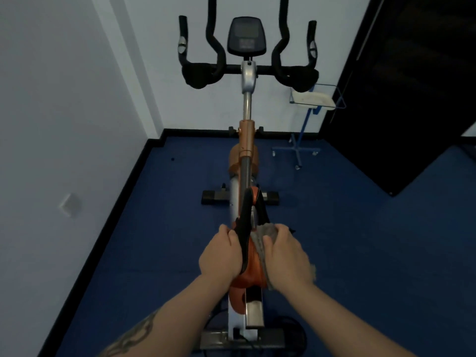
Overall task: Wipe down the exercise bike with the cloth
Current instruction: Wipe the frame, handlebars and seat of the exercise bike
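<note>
An exercise bike (pixel 246 143) stands in front of me on the blue floor, with black handlebars (pixel 221 60), a dark console (pixel 246 36) and an orange and black saddle (pixel 251 264) nearest to me. My left hand (pixel 221 253) grips the saddle's left edge. My right hand (pixel 286 256) presses a grey cloth (pixel 262 233) against the right side of the saddle. Part of the cloth hangs out under my right palm.
A white wall runs close along the left with a socket plate (pixel 69 204). A blue wheeled stand (pixel 306 140) carrying a white tray (pixel 315 99) stands at the back right, beside a dark doorway (pixel 412 86). Blue floor lies on both sides of the bike.
</note>
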`<state>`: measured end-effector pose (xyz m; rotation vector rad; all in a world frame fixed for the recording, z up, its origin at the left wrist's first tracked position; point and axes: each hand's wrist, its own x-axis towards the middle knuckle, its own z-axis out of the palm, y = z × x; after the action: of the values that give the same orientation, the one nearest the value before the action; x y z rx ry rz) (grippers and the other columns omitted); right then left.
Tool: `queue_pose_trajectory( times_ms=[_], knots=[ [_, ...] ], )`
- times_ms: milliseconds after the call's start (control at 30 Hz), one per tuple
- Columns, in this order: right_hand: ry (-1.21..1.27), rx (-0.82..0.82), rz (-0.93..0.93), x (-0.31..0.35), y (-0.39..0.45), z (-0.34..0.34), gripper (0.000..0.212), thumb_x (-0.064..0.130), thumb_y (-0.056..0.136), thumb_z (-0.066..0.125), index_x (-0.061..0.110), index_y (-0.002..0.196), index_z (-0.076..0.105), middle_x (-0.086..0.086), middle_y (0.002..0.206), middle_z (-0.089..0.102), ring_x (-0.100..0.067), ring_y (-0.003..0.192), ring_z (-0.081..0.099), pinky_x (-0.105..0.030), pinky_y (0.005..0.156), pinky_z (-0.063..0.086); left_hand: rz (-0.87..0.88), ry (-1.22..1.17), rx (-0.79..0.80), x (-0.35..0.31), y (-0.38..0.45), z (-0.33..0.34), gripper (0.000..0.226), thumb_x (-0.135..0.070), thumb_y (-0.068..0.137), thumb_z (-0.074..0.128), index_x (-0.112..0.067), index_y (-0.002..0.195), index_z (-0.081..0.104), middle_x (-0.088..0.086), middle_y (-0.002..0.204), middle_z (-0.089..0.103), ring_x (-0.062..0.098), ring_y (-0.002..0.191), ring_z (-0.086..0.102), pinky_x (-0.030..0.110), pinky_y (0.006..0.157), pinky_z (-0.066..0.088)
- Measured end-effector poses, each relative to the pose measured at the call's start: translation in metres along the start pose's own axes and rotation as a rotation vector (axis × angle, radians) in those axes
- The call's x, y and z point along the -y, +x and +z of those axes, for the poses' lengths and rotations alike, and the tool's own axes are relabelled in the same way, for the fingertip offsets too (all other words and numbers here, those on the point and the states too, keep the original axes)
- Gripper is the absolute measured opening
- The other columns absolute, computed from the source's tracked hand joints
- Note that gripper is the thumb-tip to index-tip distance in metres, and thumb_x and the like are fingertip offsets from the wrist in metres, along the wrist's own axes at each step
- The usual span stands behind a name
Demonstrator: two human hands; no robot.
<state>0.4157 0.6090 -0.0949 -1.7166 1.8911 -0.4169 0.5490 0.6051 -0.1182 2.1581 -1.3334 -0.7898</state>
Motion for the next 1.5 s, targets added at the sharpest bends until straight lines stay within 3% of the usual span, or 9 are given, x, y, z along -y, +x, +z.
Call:
queue_pose_trajectory(
  times_ms=[533, 633, 767, 933, 1067, 1133, 1267, 1433, 1500],
  knots=[
    [-0.067, -0.006, 0.089, 0.009, 0.02, 0.001, 0.024, 0.04, 0.103, 0.027, 0.018, 0.11, 0.033, -0.005, 0.11, 0.059, -0.024, 0.094, 0.058, -0.045, 0.084, 0.048, 0.06, -0.054, -0.026, 0.0, 0.002, 0.003, 0.031, -0.038, 0.103, 0.03, -0.027, 0.104, 0.059, -0.009, 0.08, 0.06, 0.006, 0.071, 0.056, 0.028, 0.056, 0.038],
    [-0.079, -0.04, 0.104, 0.012, 0.01, 0.008, 0.033, 0.041, 0.103, 0.03, 0.017, 0.123, 0.038, -0.005, 0.13, 0.052, -0.025, 0.116, 0.052, -0.047, 0.095, 0.044, 0.057, -0.095, -0.032, 0.002, -0.001, 0.003, 0.031, -0.037, 0.103, 0.032, -0.026, 0.1, 0.06, -0.008, 0.08, 0.062, 0.008, 0.072, 0.058, 0.03, 0.06, 0.043],
    [-0.232, -0.06, 0.018, 0.0, -0.011, 0.022, 0.043, 0.044, 0.102, 0.029, 0.023, 0.139, 0.033, -0.004, 0.162, 0.013, -0.023, 0.149, 0.01, -0.053, 0.115, 0.024, 0.064, -0.122, -0.063, 0.004, 0.002, 0.005, 0.03, -0.037, 0.102, 0.034, -0.028, 0.096, 0.062, -0.01, 0.079, 0.061, 0.005, 0.071, 0.056, 0.027, 0.057, 0.041],
    [0.058, -0.057, 0.087, 0.008, 0.001, 0.001, 0.024, 0.042, 0.101, 0.039, 0.023, 0.114, 0.041, -0.001, 0.13, 0.048, -0.021, 0.125, 0.045, -0.05, 0.099, 0.041, 0.038, -0.127, -0.065, 0.003, -0.001, 0.006, 0.029, -0.038, 0.102, 0.034, -0.032, 0.104, 0.062, -0.016, 0.08, 0.057, 0.002, 0.074, 0.054, 0.025, 0.057, 0.037],
    [-0.151, -0.013, -0.029, -0.008, -0.025, 0.018, 0.041, 0.051, 0.101, 0.03, 0.033, 0.138, 0.033, 0.0, 0.163, 0.005, -0.023, 0.15, 0.003, -0.06, 0.113, 0.024, 0.03, -0.137, -0.073, 0.004, -0.001, 0.007, 0.032, -0.039, 0.102, 0.035, -0.029, 0.111, 0.064, -0.015, 0.084, 0.06, 0.004, 0.076, 0.056, 0.026, 0.058, 0.039],
    [-0.071, -0.005, -0.011, -0.009, -0.016, 0.01, 0.036, 0.053, 0.1, 0.032, 0.04, 0.132, 0.037, 0.0, 0.164, -0.004, -0.024, 0.15, 0.005, -0.06, 0.111, 0.028, 0.031, -0.142, -0.077, 0.002, -0.002, 0.007, 0.032, -0.039, 0.102, 0.035, -0.029, 0.11, 0.064, -0.014, 0.083, 0.061, 0.004, 0.075, 0.058, 0.027, 0.06, 0.043],
    [0.114, 0.022, 0.058, -0.003, 0.005, -0.004, 0.029, 0.052, 0.099, 0.038, 0.036, 0.122, 0.043, -0.004, 0.152, 0.034, -0.026, 0.121, 0.05, -0.046, 0.092, 0.047, 0.023, -0.147, -0.061, 0.001, -0.005, 0.007, 0.032, -0.04, 0.103, 0.034, -0.03, 0.111, 0.063, -0.012, 0.086, 0.063, 0.006, 0.077, 0.06, 0.028, 0.064, 0.047],
    [-0.132, -0.039, -0.044, -0.014, -0.014, 0.009, 0.04, 0.054, 0.099, 0.027, 0.038, 0.135, 0.032, 0.009, 0.145, 0.04, -0.016, 0.134, 0.037, -0.058, 0.116, 0.016, 0.014, -0.131, -0.091, 0.003, -0.002, 0.007, 0.031, -0.039, 0.102, 0.035, -0.031, 0.109, 0.064, -0.015, 0.08, 0.06, 0.0, 0.071, 0.055, 0.023, 0.054, 0.038],
    [-0.085, 0.03, 0.016, -0.008, 0.007, -0.001, 0.033, 0.05, 0.102, 0.025, 0.03, 0.126, 0.036, 0.003, 0.131, 0.055, -0.02, 0.116, 0.054, -0.052, 0.114, 0.023, 0.018, -0.12, -0.088, 0.001, 0.0, 0.008, 0.03, -0.039, 0.102, 0.035, -0.031, 0.106, 0.064, -0.014, 0.079, 0.061, 0.001, 0.071, 0.056, 0.024, 0.054, 0.038]
  ],
)
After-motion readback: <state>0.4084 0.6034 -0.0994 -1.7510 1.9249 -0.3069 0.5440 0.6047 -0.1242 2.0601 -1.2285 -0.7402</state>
